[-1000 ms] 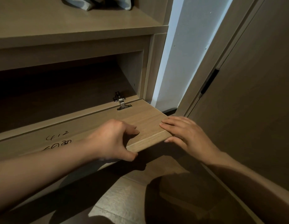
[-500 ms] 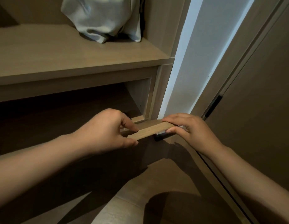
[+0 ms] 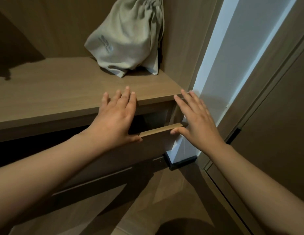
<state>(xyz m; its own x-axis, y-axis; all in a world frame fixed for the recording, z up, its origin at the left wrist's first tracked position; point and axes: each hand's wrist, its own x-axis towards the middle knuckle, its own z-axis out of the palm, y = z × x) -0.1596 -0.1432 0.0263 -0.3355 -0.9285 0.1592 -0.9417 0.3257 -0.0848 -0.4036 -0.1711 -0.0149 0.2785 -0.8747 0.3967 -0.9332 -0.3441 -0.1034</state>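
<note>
flap door (image 3: 158, 143) partly behind left hand (image 3: 116, 119)

A grey-green cloth drawstring bag (image 3: 129, 39) with a dark printed mark sits upright at the back right corner of a wooden shelf (image 3: 54, 92), leaning against the side panel. Right of the unit runs a narrow white wall strip (image 3: 232, 56) with a black skirting (image 3: 181, 162) at its foot, then a brown door (image 3: 275, 116). Wood-look floor (image 3: 173, 200) lies below.

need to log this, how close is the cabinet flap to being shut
Mostly done: the flap stands nearly upright under the shelf. In hand: the left hand and right hand, fingers straight, are at its top edge, thumbs touching it. Remaining: a dark gap shows above that edge, so a final push should close it.
</note>
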